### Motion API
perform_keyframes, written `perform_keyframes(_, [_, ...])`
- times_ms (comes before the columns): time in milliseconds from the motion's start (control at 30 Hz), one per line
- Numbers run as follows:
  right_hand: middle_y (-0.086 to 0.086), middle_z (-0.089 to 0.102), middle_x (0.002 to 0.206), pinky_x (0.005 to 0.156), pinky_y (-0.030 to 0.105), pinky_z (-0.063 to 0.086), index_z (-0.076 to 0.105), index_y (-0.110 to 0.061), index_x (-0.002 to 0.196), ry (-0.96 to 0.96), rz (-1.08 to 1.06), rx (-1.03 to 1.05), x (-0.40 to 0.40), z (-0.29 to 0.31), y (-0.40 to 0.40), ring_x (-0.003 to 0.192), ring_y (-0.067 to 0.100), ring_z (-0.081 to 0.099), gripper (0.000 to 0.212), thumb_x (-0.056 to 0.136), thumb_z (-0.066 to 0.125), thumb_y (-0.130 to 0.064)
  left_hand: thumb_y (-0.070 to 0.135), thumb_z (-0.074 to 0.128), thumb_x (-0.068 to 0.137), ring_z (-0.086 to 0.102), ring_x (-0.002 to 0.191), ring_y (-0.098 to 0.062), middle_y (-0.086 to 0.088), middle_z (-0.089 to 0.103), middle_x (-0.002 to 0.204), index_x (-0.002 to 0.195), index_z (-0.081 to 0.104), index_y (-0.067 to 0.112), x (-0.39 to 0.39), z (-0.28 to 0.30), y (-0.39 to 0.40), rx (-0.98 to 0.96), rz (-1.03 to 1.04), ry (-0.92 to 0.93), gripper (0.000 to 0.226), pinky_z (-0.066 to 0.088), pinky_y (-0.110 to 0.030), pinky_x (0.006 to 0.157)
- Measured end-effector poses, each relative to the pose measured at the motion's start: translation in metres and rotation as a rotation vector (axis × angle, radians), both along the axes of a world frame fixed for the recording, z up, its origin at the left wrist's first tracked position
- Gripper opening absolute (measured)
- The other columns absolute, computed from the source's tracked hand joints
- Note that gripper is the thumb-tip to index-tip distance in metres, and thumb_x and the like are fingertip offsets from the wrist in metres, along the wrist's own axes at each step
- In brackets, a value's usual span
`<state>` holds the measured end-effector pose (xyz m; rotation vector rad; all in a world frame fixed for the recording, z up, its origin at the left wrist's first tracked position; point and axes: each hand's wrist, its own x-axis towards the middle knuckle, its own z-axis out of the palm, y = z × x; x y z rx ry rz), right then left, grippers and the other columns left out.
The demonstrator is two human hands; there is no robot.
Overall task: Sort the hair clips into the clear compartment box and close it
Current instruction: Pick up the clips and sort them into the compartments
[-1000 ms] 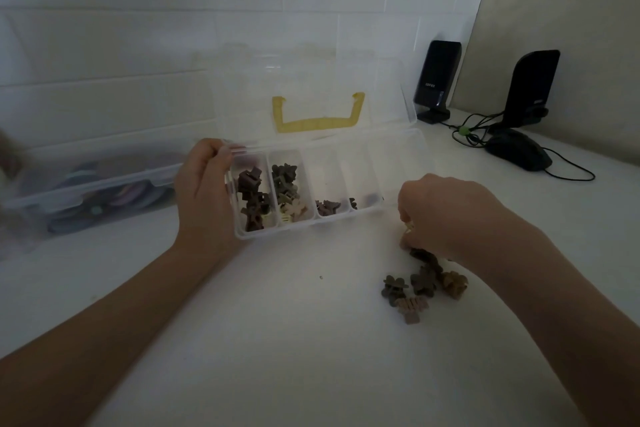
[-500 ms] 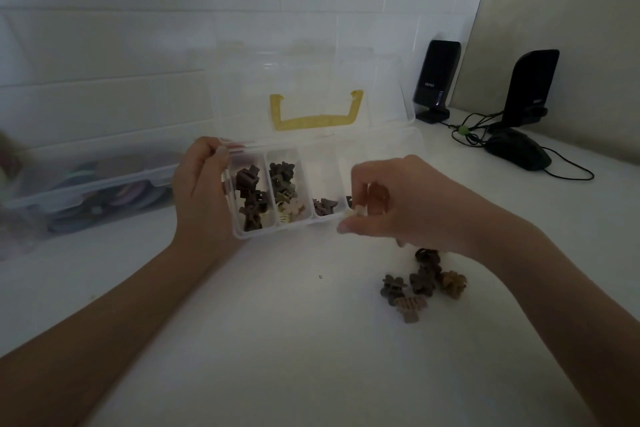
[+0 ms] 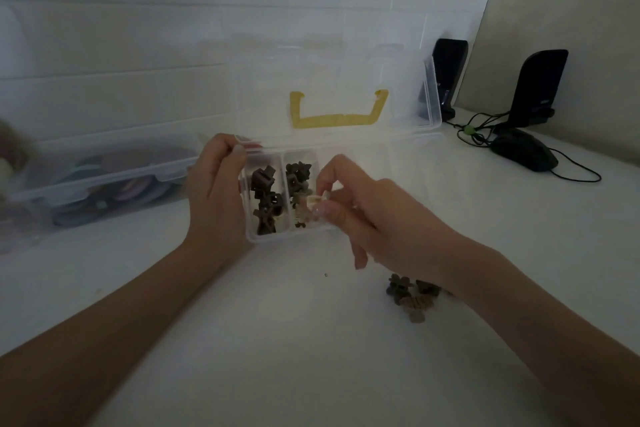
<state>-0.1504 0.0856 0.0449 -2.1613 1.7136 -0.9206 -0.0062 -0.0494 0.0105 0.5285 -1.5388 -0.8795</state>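
The clear compartment box (image 3: 287, 236) lies open on the white table, its lid with a yellow handle (image 3: 337, 118) standing up behind. My left hand (image 3: 218, 194) grips the box's left end. My right hand (image 3: 363, 211) pinches a cream hair clip (image 3: 317, 199) over the second compartment from the left. Dark brown clips (image 3: 265, 198) fill the leftmost compartment. Olive and beige clips (image 3: 298, 177) lie in the second. My right hand hides the compartments further right. A small pile of loose clips (image 3: 410, 295) sits on the table under my right wrist.
A second clear box (image 3: 104, 177) with round coloured items stands at the left against the tiled wall. Two black speakers (image 3: 540, 87) and a black mouse (image 3: 524, 152) with cables sit at the back right.
My right hand picked a cream clip from the loose pile and carried it left to the second compartment. The left hand stayed on the box's end.
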Motion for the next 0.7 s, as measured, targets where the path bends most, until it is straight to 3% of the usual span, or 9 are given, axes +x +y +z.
perform_keyframes(100, [-0.010,0.070,0.100,0.038,0.019,0.042,0.041,-0.018,0.094,-0.208,-0.080,-0.107,-0.011,0.012,0.000,0.039,0.018,0.058,0.021,0.092,0.043,-0.039,0.014,0.039,0.087,0.055,0.078,-0.005,0.015,0.060,0.075,0.075,0.051,0.016,0.001,-0.001,-0.002,0.026,-0.017,0.005,0.017,0.041,-0.019,0.074])
perform_keyframes(167, [-0.006,0.071,0.094,0.039,0.020,0.043,0.044,-0.017,0.094,-0.293,-0.168,-0.196,-0.024,0.018,-0.001,0.041,0.020,0.058,0.021,0.092,0.046,-0.037,0.011,0.040,0.090,0.057,0.081,-0.008,0.006,0.060,0.081,0.079,0.053,0.010,0.000,0.000,-0.003,0.031,-0.018,0.004,0.017,0.043,-0.021,0.076])
perform_keyframes(300, [-0.005,0.064,0.083,0.041,0.016,0.041,0.051,-0.021,0.096,-0.340,-0.356,-0.291,-0.049,0.014,-0.005,0.048,0.018,0.058,0.008,0.094,0.050,-0.029,-0.004,0.035,0.094,0.056,0.073,0.008,-0.001,0.058,0.083,0.089,0.053,-0.002,-0.002,0.006,0.000,0.054,-0.008,0.016,0.018,0.042,-0.004,0.066])
perform_keyframes(400, [-0.010,0.060,0.085,0.043,0.012,0.039,0.056,-0.025,0.100,-0.315,-0.426,-0.285,-0.060,0.008,-0.008,0.053,0.017,0.059,0.008,0.093,0.054,-0.027,-0.006,0.034,0.095,0.057,0.070,0.007,0.007,0.061,0.077,0.091,0.055,-0.010,-0.001,0.005,-0.004,0.096,-0.017,-0.001,0.022,0.043,-0.004,0.063])
perform_keyframes(500, [-0.009,0.059,0.083,0.045,0.014,0.041,0.060,-0.026,0.099,-0.365,-0.429,-0.307,-0.066,0.007,-0.009,0.054,0.016,0.056,0.010,0.090,0.058,-0.021,-0.006,0.034,0.095,0.058,0.073,0.007,0.019,0.064,0.072,0.090,0.056,-0.007,0.001,0.002,-0.010,0.113,0.006,-0.046,0.023,0.042,-0.003,0.065])
perform_keyframes(600, [-0.009,0.059,0.082,0.053,0.024,0.048,0.065,-0.028,0.096,-0.311,-0.413,-0.296,-0.075,0.005,-0.010,0.057,0.010,0.052,0.013,0.088,0.061,-0.019,0.000,0.036,0.096,0.058,0.074,0.005,0.014,0.064,0.077,0.091,0.057,-0.005,0.002,0.001,-0.013,0.155,0.004,-0.029,0.022,0.043,-0.004,0.065])
perform_keyframes(700, [-0.007,0.059,0.081,0.053,0.017,0.043,0.067,-0.028,0.094,-0.239,-0.387,-0.293,-0.080,0.004,-0.008,0.061,0.012,0.051,0.017,0.087,0.062,-0.013,-0.002,0.035,0.096,0.058,0.075,0.005,0.019,0.066,0.074,0.090,0.057,-0.002,0.003,0.001,-0.014,0.183,0.009,-0.056,0.023,0.043,-0.004,0.066])
